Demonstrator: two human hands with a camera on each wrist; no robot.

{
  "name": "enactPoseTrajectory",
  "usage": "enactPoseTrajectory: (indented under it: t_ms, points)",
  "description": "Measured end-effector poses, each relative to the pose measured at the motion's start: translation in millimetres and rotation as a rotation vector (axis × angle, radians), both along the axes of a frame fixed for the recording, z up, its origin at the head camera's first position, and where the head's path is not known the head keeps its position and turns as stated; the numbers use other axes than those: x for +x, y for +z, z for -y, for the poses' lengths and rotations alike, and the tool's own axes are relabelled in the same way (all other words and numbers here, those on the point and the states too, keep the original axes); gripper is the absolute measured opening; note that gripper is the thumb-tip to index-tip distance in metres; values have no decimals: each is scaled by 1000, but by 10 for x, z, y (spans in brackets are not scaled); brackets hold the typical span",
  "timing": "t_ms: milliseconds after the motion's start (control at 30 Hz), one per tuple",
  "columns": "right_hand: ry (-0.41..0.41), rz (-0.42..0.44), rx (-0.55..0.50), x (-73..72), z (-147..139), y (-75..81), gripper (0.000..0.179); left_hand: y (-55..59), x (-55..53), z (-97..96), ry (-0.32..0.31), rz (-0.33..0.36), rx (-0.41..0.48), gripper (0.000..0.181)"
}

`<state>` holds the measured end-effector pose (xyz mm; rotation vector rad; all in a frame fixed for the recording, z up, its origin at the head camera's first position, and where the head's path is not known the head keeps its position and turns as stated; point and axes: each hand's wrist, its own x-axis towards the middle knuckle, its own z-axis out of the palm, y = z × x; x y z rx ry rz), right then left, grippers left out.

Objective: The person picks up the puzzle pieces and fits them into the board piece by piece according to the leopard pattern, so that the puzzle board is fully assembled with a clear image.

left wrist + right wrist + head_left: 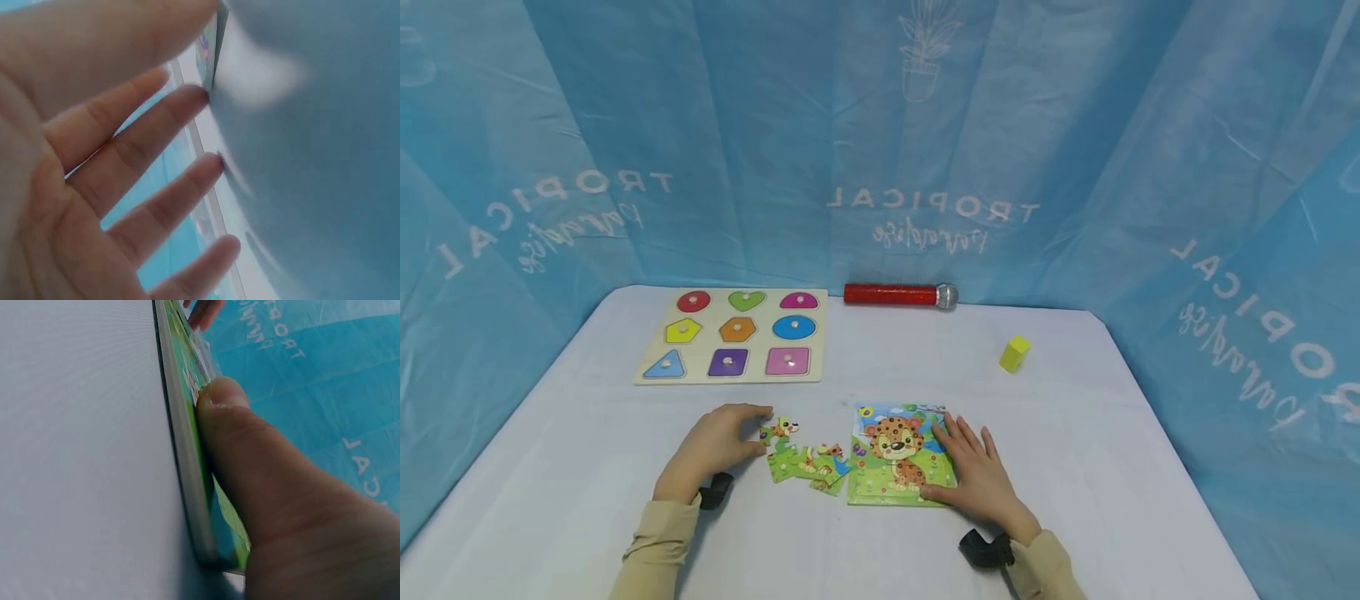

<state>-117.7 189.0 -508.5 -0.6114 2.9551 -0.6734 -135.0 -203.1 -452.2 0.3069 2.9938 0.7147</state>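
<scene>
Beside a small cluster of loose jigsaw pieces [806,463], my left hand [718,437] holds a puzzle piece [784,428] by its edges between thumb and fingertips. That piece shows a spotted animal's head. In the left wrist view its thin edge [218,47] shows between thumb and fingers, while the other fingers spread loosely. Just right of the pieces lies a square leopard puzzle [891,483] on a board. My right hand [973,471] rests on its right side, fingers extended. The right wrist view shows the thumb [228,412] pressing the puzzle face near the edge.
A wooden shape board [760,342] with knobbed coloured shapes lies at the back left. A red toy microphone [898,294] lies along the back edge. The yellow block [1015,353] stands at the back right of the white table [1097,467]. Blue curtains [880,125] surround the table.
</scene>
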Motion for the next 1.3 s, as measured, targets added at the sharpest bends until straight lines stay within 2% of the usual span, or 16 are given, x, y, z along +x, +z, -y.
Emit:
enactPoseTrajectory:
  t_ms: [100, 200, 333, 433, 533, 733, 867, 1033, 1167, 1233, 1300]
  points:
    - [-5, 6, -4, 14, 3, 6, 99, 5, -11, 22, -5, 7, -8, 48]
    - [-8, -6, -9, 18, 9, 8, 99, 9, -28, 11, -11, -27, -13, 41]
    - [9, -44, -29, 8, 9, -20, 99, -6, -41, -13, -4, -34, 21, 35]
    - [26, -96, -44, 5, -3, -50, 98, -23, -53, -54, -31, -24, 67, 34]
    - [36, -128, -58, 9, -7, -62, 98, -39, -67, -105, -60, -44, 72, 36]
    - [34, -43, -45, 0, 7, -41, 98, -57, -61, -138, -24, -94, -3, 41]
    - [31, -35, -17, -10, -15, -29, 99, -87, -86, -134, -26, -102, -12, 42]
    - [37, -60, -39, -16, -19, -9, 99, -85, -123, -145, -35, -79, 64, 45]
    - [37, -59, -53, -11, -11, -15, 99, -35, -121, -208, -45, -55, 128, 47]
    - [39, -61, -55, -5, -10, -20, 99, -4, -104, -288, -74, -69, 144, 47]
    - [35, -58, -56, 4, -13, -20, 99, 23, -81, -410, -134, -89, 152, 46]
